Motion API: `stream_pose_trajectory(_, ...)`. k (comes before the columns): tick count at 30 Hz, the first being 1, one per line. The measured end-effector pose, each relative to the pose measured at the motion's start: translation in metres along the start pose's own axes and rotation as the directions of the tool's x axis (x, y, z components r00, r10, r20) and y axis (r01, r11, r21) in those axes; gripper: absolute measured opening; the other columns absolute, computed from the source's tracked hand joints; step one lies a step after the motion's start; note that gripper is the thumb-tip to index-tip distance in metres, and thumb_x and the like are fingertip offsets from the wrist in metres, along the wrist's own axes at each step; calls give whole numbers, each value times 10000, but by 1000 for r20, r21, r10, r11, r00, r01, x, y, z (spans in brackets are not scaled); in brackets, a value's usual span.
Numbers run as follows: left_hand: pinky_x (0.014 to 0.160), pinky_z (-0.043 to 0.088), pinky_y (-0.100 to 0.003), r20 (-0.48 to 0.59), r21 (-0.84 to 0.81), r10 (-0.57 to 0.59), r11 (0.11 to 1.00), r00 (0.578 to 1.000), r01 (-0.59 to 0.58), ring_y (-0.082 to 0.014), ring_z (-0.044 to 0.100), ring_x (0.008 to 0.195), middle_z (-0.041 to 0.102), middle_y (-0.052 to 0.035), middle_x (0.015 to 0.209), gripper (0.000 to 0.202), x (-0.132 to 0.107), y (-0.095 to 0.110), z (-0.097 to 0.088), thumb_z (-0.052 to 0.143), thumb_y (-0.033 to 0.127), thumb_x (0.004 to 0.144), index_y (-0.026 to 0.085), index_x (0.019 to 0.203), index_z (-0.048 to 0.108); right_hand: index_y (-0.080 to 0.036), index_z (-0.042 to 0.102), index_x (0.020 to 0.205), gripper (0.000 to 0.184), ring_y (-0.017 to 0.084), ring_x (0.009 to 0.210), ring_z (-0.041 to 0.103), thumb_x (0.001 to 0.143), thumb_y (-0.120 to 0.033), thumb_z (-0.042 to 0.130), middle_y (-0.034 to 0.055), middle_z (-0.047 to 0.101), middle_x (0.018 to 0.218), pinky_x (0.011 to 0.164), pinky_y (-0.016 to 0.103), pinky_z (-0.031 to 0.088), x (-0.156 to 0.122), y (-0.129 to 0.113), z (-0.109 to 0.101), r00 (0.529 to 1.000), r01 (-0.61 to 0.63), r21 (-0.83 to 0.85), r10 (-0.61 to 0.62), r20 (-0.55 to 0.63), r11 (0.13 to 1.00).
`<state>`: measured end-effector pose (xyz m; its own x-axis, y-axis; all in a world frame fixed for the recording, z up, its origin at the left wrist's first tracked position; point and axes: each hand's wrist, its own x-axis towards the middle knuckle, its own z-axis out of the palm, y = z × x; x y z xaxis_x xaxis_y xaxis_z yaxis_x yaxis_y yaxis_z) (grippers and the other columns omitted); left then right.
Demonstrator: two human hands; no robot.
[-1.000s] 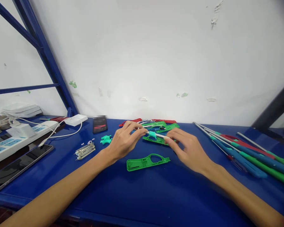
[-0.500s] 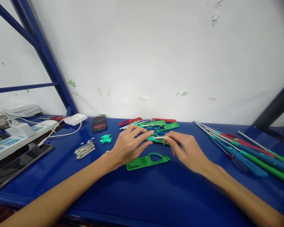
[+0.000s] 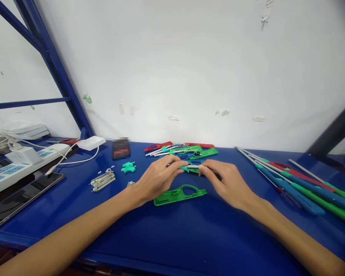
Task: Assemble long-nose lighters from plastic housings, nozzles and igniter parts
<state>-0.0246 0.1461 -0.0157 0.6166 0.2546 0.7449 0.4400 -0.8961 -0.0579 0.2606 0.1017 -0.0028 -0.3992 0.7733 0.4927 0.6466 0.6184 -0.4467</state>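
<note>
My left hand (image 3: 161,172) is closed, thumb and fingers pinching a small teal plastic piece (image 3: 184,168). A short silvery metal tube (image 3: 193,166) runs from that piece to my right hand (image 3: 222,180), whose thumb and forefinger pinch its other end. The fingers partly hide both parts. Below the hands a green plastic shell half (image 3: 179,194), with a loop-shaped opening, lies on the blue table. Just behind the hands is a pile of red, green and blue shell halves (image 3: 205,152) with thin metal rods (image 3: 161,151).
Teal plastic pieces (image 3: 128,167) and a bundle of small metallic parts (image 3: 103,181) lie left of the hands. Farther left are a phone (image 3: 23,199), a white power strip (image 3: 8,172) and cables. Several long-nosed lighters (image 3: 299,188) lie at right. A white wall stands behind.
My left fingers have closed in around the teal piece and turned, so less of it shows. My right hand stays nearly in place, still pinching the tube.
</note>
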Motion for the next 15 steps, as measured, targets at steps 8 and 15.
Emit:
stream_pose_trajectory(8,833,733,-354,33,-70,-13,997,999,16,-208,809,996,791,-80,1256,289,0,3,1,744,250,1173,179,1452,718,-197,765,1163,260,165,838,735,1165,-456,739,22,778,1049,796,355,674,-1,1,5,999,33,-19,-33,20,999)
stream_pose_trajectory(15,833,732,-358,25,-82,-1,997,1000,3,-209,806,994,787,-81,1261,304,-1,-1,2,750,253,1169,179,1461,713,-193,768,1184,265,182,893,757,1154,-456,756,35,789,1095,838,382,686,0,5,3,998,12,-47,-10,59,999)
